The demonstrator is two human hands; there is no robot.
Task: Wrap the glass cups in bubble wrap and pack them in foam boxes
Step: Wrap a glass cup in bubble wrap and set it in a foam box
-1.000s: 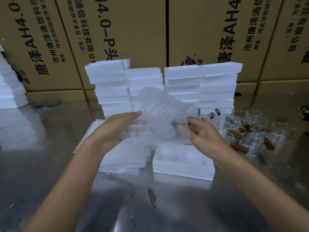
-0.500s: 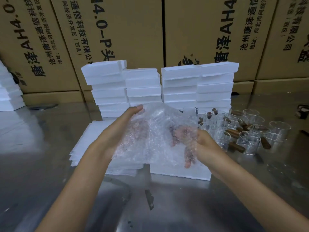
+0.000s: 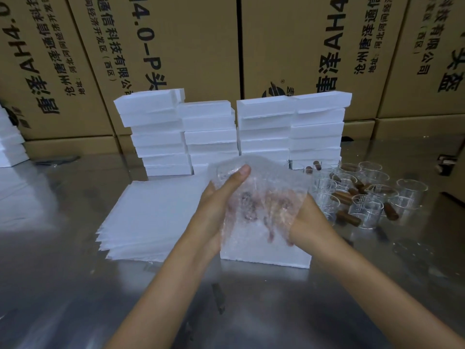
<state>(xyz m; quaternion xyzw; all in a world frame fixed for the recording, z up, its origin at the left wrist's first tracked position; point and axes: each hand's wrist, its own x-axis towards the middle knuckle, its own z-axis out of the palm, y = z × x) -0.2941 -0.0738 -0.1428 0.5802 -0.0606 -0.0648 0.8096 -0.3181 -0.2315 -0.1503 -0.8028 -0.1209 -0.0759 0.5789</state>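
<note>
The bubble wrap, spread wide a second ago, is now bunched lower over the foam box. The left hand and right hand both clutch it, seemingly round a cup.

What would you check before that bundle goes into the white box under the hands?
1. Both hands on the bubble wrap: ok, left hand and right hand hold it.
2. Cup fully covered: cannot tell, the wrap blurs what is inside.
3. Foam box below the bundle: ok.
4. Box cavity free: cannot tell, the wrap hides its top.
5. Loose cups apart from the box: ok, to its right.
6. Spare sheets in reach: ok, likely, beside the box.
</note>
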